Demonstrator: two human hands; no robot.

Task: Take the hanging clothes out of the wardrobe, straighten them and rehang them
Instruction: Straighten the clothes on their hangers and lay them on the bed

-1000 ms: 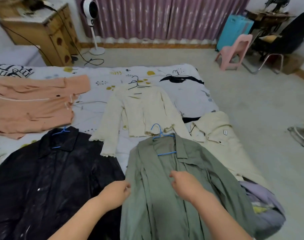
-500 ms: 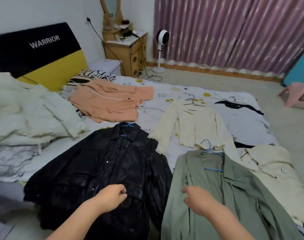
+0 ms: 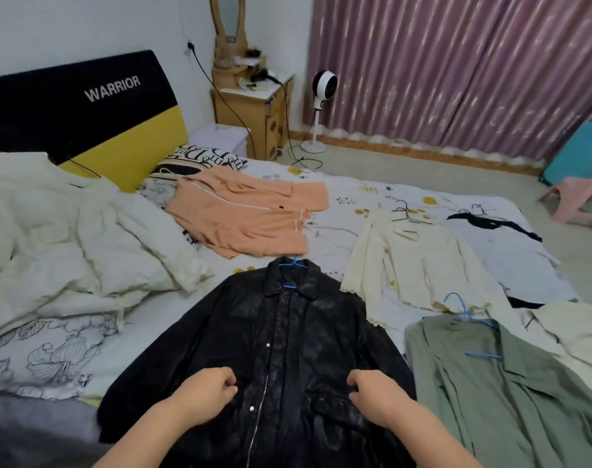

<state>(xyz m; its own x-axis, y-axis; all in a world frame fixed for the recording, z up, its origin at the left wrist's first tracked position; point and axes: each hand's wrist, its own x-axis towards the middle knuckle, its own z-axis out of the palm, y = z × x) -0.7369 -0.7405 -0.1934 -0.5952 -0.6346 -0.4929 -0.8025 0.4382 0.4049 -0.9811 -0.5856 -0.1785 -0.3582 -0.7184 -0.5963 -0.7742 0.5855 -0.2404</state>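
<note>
left hand (image 3: 205, 393): fingers curled, pinching black jacket (image 3: 287, 349) front | right hand (image 3: 375, 391): same, right of zip | black jacket: flat on bed (image 3: 159, 329), blue hanger (image 3: 292, 265) in collar | green shirt (image 3: 510, 393): just right of jacket | cream top (image 3: 419, 265): beyond shirt | orange top (image 3: 250, 214): beyond jacket

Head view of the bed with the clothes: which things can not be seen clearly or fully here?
- Black leather jacket: hem cut off by the bottom edge, head view.
- Left hand and right hand: curled fingertips hidden, so the grip on the jacket is unclear.
- Olive green shirt: its far side runs off the right edge.
- Orange garment: hanger, if any, not visible.
</note>
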